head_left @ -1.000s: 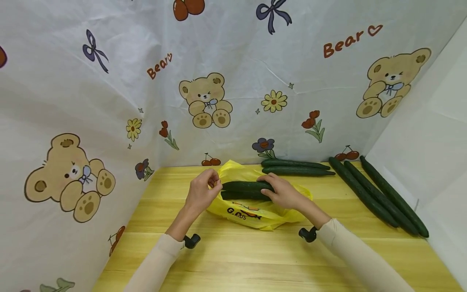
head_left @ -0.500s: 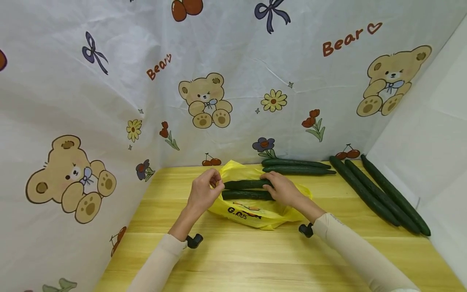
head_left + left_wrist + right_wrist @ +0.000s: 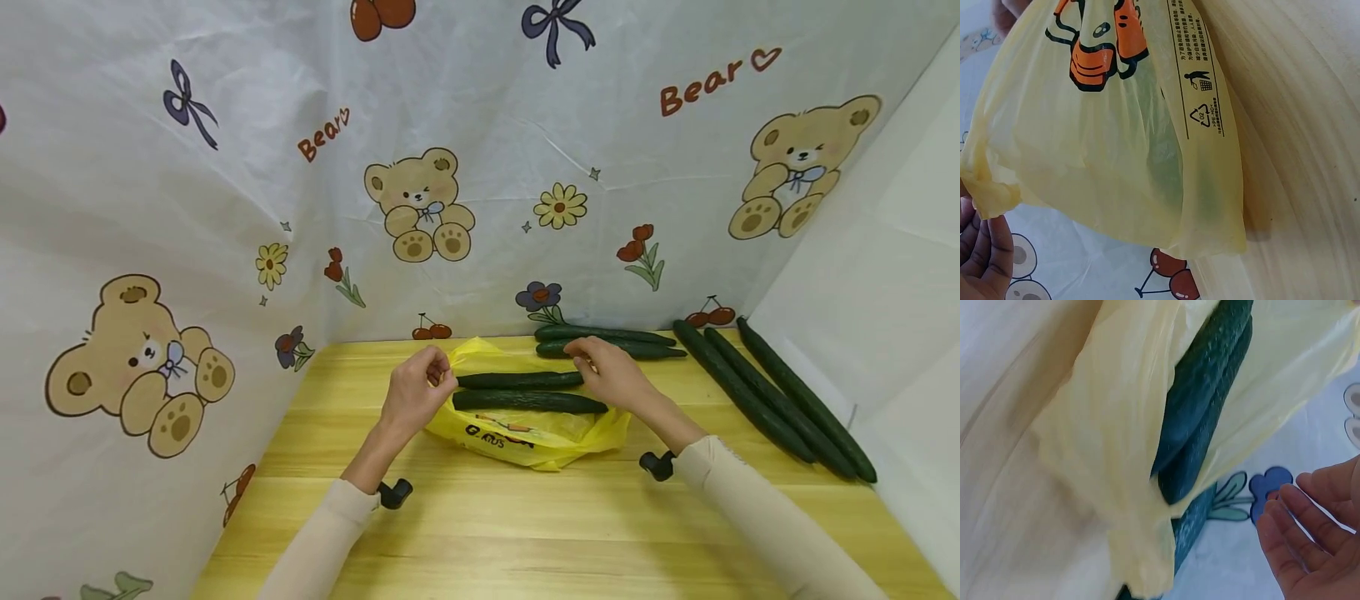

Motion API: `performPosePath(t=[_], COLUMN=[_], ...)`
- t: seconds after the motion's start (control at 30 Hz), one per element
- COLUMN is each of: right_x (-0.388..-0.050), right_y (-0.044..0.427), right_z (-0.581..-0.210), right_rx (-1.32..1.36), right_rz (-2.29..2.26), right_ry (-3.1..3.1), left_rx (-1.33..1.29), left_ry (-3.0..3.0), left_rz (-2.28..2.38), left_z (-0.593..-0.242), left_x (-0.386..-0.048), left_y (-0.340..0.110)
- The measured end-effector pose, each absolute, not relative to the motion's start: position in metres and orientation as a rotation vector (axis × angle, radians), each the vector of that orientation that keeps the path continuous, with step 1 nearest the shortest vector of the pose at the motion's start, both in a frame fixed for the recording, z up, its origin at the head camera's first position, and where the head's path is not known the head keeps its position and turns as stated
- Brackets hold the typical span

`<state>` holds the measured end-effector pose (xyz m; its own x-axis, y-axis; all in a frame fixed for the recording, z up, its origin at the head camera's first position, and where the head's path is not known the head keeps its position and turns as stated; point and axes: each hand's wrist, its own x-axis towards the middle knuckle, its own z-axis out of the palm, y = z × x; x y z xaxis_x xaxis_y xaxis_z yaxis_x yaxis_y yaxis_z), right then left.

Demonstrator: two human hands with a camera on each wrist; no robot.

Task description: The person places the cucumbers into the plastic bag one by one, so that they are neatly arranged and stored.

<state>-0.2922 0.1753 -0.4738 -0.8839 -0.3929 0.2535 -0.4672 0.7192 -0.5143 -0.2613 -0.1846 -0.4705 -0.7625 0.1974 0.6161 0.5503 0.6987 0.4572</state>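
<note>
Two dark green cucumbers lie side by side in the mouth of a yellow plastic bag; the front cucumber and the rear cucumber both show from above. At the bag's left end, my left hand pinches the gathered edge of the bag. My right hand hovers over the bag's right side, apart from the cucumbers. In the right wrist view its fingers are loosely bent and hold nothing. The cucumbers' left tips are partly hidden by the bag and left hand.
Behind the bag, two more cucumbers lie against the patterned back sheet. Several longer cucumbers lie slanted at the right of the wooden table, near the white side wall.
My right hand has let go of the cucumbers and moved right and slightly up. The two cucumbers in the bag now lie further apart. My left hand keeps its hold.
</note>
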Motion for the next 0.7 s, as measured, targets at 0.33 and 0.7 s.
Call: performPosePath(t=[0.33, 0.7], right_x=[-0.286, -0.271], right_y=[0.208, 0.258], right_z=[-0.469, -0.479], right_rx=[0.641, 0.548], right_rz=[0.87, 0.814], right_ry=[-2.83, -2.822], left_rx=[-0.571, -0.563], left_ry=[-2.364, -2.359], left_rz=[-0.894, -0.899], left_z=[-0.472, -0.473], left_x=[-0.262, -0.26], left_y=[-0.184, -0.185])
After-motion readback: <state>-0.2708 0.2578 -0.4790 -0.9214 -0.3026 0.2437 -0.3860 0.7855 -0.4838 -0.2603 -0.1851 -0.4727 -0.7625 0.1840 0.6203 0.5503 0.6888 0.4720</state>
